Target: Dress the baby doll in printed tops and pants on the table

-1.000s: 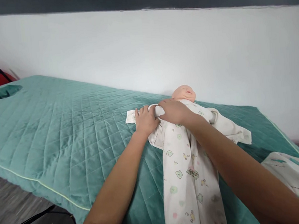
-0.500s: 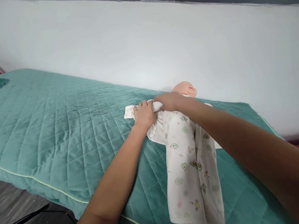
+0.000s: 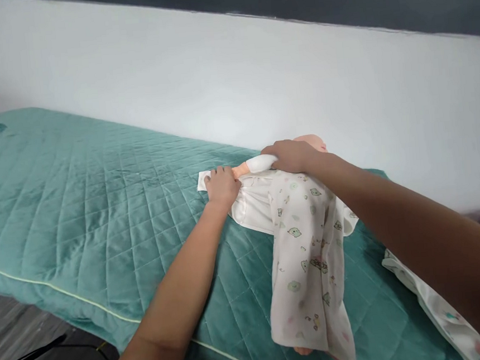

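A baby doll (image 3: 310, 142) lies on its back on a green quilted bed cover, its head partly behind my right hand. White clothing with small green prints (image 3: 302, 242) covers its body and legs, with the feet just showing at the hem. The doll's arm (image 3: 241, 170) stretches to the left, bare at the wrist and white higher up. My left hand (image 3: 222, 187) is closed around the doll's hand; a white sleeve end (image 3: 203, 180) sticks out beyond my fingers. My right hand (image 3: 290, 154) is closed over the doll's upper arm near the shoulder.
The green quilted cover (image 3: 121, 213) runs along a white wall (image 3: 214, 81). Another printed cloth (image 3: 439, 302) lies at the right, partly under my right forearm. A black metal frame (image 3: 28, 358) stands on the floor at lower left.
My hands have moved apart, the right one shifting right up the doll's arm. The doll's bare wrist and white upper arm now show between them. The cloth at right has come into view.
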`<state>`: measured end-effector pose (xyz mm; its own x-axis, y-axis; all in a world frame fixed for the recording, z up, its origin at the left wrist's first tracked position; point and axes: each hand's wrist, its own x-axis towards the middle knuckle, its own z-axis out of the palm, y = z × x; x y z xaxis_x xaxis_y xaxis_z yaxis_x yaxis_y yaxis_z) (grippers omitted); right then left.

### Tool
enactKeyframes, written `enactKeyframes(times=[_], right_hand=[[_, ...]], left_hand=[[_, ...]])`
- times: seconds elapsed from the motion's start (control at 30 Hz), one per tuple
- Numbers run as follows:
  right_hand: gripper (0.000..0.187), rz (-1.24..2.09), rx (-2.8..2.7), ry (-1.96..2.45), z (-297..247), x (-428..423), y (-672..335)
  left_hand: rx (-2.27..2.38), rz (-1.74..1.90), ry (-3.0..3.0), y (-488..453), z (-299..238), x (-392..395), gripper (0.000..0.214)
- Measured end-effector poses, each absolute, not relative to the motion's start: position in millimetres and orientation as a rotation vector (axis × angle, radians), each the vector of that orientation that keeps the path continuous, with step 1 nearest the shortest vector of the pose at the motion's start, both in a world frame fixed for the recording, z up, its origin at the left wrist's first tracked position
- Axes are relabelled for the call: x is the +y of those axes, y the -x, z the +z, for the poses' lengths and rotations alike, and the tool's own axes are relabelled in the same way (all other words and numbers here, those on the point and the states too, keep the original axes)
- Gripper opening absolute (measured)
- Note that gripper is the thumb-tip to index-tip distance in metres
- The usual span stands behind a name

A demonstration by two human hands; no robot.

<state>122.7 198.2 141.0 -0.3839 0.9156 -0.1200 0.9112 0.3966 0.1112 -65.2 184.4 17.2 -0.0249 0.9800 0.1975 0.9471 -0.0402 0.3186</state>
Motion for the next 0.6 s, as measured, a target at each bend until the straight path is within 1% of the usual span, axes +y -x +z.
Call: enactKeyframes(times=[0.13,0.23,0.33,0.4,0.5,0.53,0.6], right_hand=[[0.040,-0.003,2.499,-1.644,131.9,202.6,-114.1],[0.038,-0.033,2.505,-1.626,123.6,208.2,-105.2],[0.036,-0.038,2.498,-1.638,117.6,212.7,-99.0],[0.042,-0.055,2.507,-1.682,116.0,213.7,-100.0],[0.052,-0.160,2.595,-1.819,117.1,207.8,-114.7],[0.050,-0.200,2.643,-1.901,117.2,202.7,-123.8],[0.040,-0.258,2.736,-2.142,113.7,187.1,-147.5]], left_hand=[[2.130,0.623,-2.090,64.5,18.0,188.8,0.027],[2.092,0.691,-2.183,61.2,20.5,190.9,0.026],[1.995,0.741,-2.366,59.4,22.6,192.8,0.033],[1.921,0.714,-2.438,60.1,22.5,194.6,0.039],[1.916,0.658,-2.422,62.5,20.3,197.7,0.039],[1.937,0.652,-2.405,62.9,19.3,198.5,0.038],[1.985,0.653,-2.375,62.2,17.4,199.6,0.036]])
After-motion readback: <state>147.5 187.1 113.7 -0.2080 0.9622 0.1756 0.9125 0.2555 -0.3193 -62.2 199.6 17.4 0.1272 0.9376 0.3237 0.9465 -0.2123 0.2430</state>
